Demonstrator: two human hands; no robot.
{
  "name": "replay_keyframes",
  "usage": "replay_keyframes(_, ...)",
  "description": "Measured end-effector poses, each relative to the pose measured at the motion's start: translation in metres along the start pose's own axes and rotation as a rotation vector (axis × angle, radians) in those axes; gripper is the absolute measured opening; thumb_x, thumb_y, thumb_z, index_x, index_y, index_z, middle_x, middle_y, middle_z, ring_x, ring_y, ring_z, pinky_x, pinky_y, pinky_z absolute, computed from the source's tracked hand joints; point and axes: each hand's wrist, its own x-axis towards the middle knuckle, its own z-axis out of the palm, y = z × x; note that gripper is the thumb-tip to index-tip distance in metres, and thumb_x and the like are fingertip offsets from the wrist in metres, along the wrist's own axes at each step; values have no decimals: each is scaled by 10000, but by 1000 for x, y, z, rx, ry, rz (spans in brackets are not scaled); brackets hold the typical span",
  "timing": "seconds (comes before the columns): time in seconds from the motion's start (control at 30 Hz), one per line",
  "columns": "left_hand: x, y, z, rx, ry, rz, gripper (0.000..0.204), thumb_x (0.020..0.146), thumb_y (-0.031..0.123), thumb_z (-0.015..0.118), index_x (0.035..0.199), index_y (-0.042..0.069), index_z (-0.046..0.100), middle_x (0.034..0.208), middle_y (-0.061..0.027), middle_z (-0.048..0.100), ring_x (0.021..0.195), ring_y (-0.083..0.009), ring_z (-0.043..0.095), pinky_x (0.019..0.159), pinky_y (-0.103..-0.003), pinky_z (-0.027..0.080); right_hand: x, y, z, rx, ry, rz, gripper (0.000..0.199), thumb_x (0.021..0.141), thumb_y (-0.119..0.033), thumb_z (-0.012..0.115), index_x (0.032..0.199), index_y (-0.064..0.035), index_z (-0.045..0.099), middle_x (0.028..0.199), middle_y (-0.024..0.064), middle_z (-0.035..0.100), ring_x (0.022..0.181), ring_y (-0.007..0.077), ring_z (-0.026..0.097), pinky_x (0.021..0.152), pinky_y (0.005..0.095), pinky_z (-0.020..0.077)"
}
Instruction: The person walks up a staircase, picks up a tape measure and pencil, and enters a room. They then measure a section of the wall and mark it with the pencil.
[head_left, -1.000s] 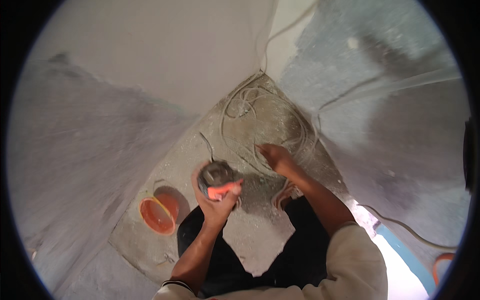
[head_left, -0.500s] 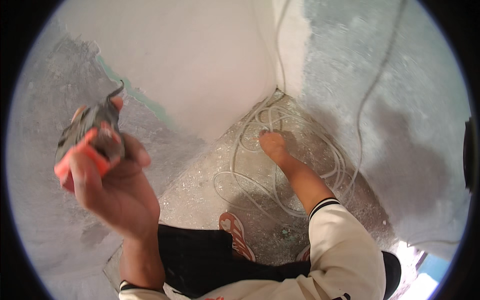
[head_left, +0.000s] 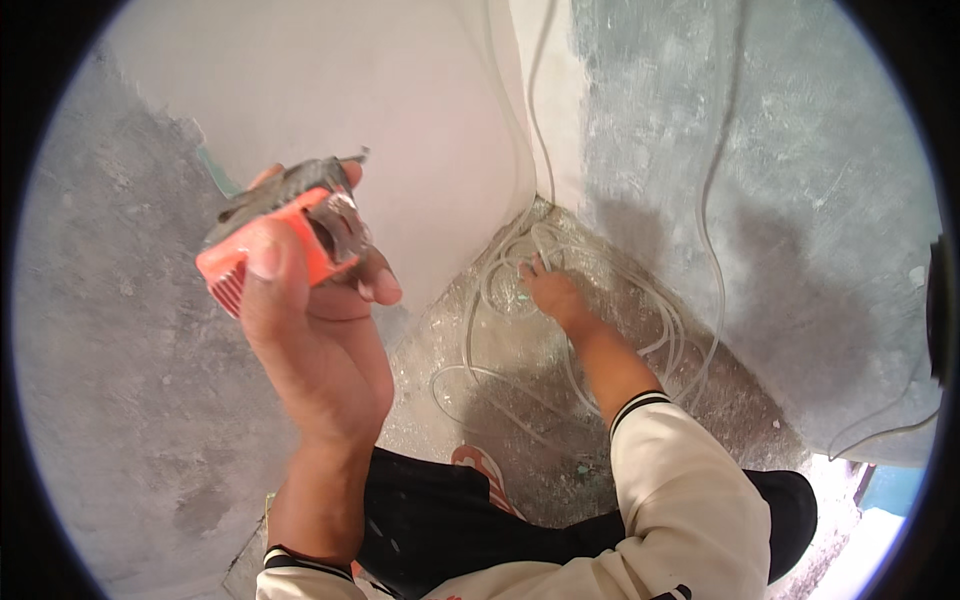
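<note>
While the left hand (head_left: 325,365) grips the orange-and-grey tool (head_left: 232,255), its long axis slanting up to the right, the right hand (head_left: 556,296) is nearer the cable (head_left: 540,236), whose loops lie beside and beyond its fingertips on the floor (head_left: 428,338); whether those fingers pinch a strand, I cannot tell.

Orange device (head_left: 305,232) tilts — pale cable (head_left: 541,238) lies looped.
</note>
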Motion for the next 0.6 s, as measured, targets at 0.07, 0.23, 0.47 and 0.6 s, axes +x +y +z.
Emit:
replay_keyframes(0.07,0,0,-1,26,11,8,551,1005,478,558,1287,7,611,1147,-215,707,626,-113,597,585,-225,455,10,-13,-7,0,-10,-21,545,1055,-175,440,1592,-204,352,1588,208,428,1170,425,671,1014,504,543)
replay_keyframes(0.23,3,-1,-13,86,-18,-22,753,944,501,643,1440,-16,414,1179,-208,656,744,-142,616,604,-275,511,7,-13,-13,13,-98,26,541,1053,-135,422,1587,-159,342,1527,177,510,1158,406,679,982,507,550)
replay_keyframes(0.47,13,-7,-17,88,-49,35,664,973,491,614,1377,-17,475,1173,-204,659,749,-128,591,621,-272,491,-73,20,-45,3,-240,88,475,1047,-144,433,1522,-141,423,1303,208,652,1054,403,711,881,503,572)
replay_keyframes(0.6,17,-15,-15,61,-53,39,597,988,488,596,1313,-8,525,1152,-193,670,737,-122,581,622,-262,470,-134,58,-70,-59,-218,110,549,1057,-191,435,1603,-153,387,1229,196,702,984,390,733,793,487,596)
